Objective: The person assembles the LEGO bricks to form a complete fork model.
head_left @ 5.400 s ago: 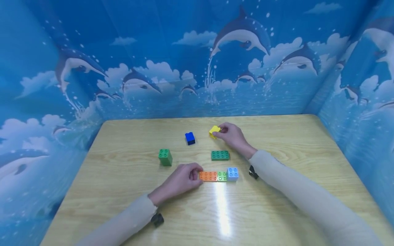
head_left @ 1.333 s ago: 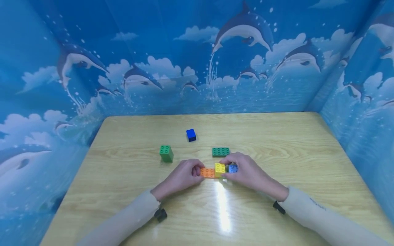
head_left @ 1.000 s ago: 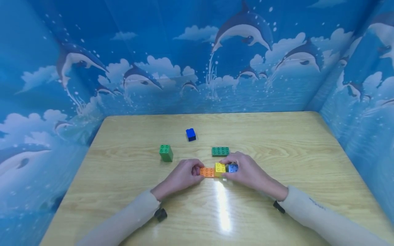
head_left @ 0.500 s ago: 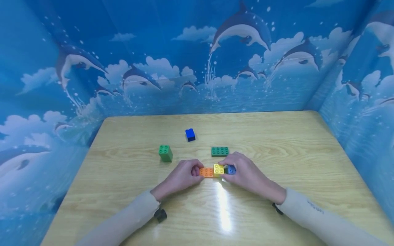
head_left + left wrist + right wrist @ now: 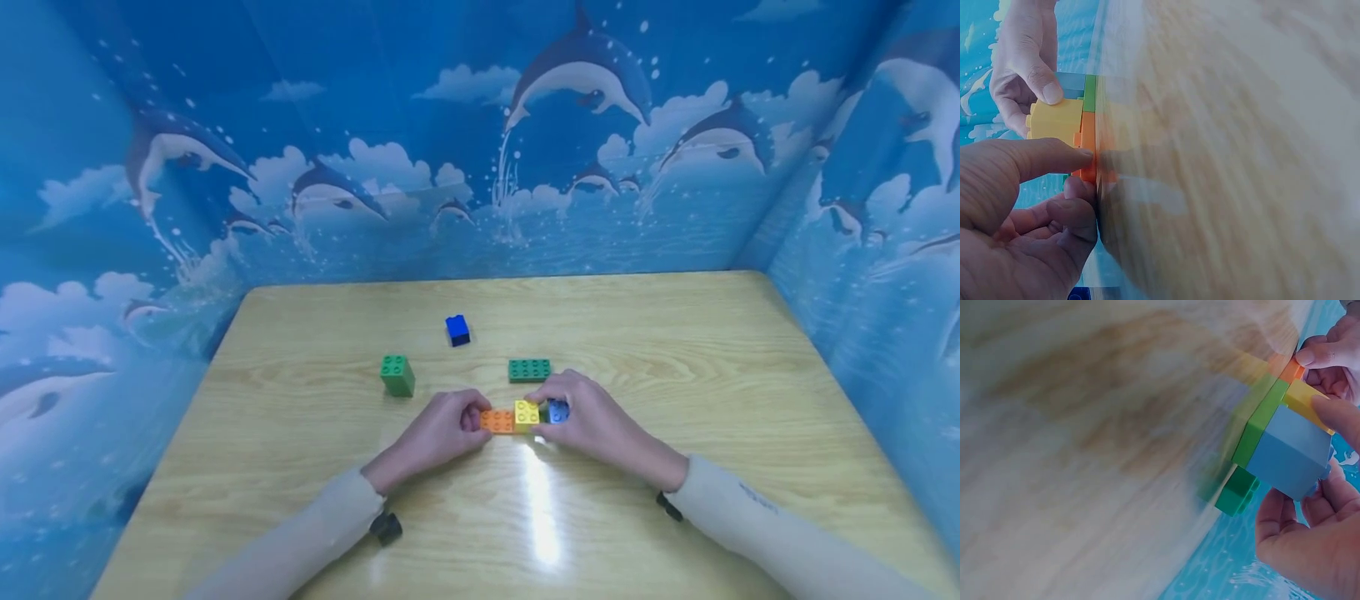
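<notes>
My left hand [image 5: 438, 433] pinches the left end of a flat orange toy building brick [image 5: 497, 421] between thumb and fingers. A yellow two-by-two brick [image 5: 527, 414] sits over the orange brick's right end, and my right hand [image 5: 596, 425] grips its front and back sides. In the right wrist view, a flat light green brick [image 5: 1261, 424] continues the row beyond the orange one. A light blue brick [image 5: 1288, 453] stands on that light green brick, partly under my right palm in the head view. The left wrist view shows the yellow brick [image 5: 1057, 120] upright against the orange layer.
Just behind the row lies a flat dark green brick [image 5: 529, 371]. A tall green block [image 5: 398, 377] stands behind my left hand, and a dark blue brick [image 5: 457, 331] lies farther back. The wooden table [image 5: 675, 333] meets a dolphin-print curtain [image 5: 480, 233].
My right hand has brought the yellow brick from the back of the table onto the row. Over the last second both hands stay nearly still there; the left keeps its pinch on the orange brick.
</notes>
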Tool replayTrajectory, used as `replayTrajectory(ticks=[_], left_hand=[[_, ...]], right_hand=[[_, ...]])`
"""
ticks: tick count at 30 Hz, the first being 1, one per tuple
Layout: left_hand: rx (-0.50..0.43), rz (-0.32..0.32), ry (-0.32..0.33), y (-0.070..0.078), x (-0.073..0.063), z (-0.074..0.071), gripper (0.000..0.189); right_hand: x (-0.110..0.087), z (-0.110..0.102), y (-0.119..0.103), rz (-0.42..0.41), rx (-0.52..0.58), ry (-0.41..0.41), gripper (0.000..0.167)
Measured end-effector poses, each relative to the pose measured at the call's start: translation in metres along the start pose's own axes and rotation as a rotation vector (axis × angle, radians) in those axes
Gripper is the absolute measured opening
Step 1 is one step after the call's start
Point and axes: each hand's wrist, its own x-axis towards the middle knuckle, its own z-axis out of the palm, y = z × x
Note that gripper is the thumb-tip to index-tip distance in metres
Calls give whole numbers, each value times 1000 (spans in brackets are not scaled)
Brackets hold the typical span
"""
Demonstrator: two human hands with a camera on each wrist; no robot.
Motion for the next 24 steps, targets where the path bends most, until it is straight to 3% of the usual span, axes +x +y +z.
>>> replayTrajectory(ticks=[7,13,18,24], left_hand=[[-2,2,-3,-1,-1,0,35],[-35,1,37,0,-3,1,33],[-58,0,139,-2,-1,0,37],[-137,-101,277,-1,6,-4,53]], right_hand=[[0,1,1,53,38,-3,41],[0,1,1,59,44,-4,41],[-1,1,1,73,57,-9,40],[0,1,2,42,66,0,40]])
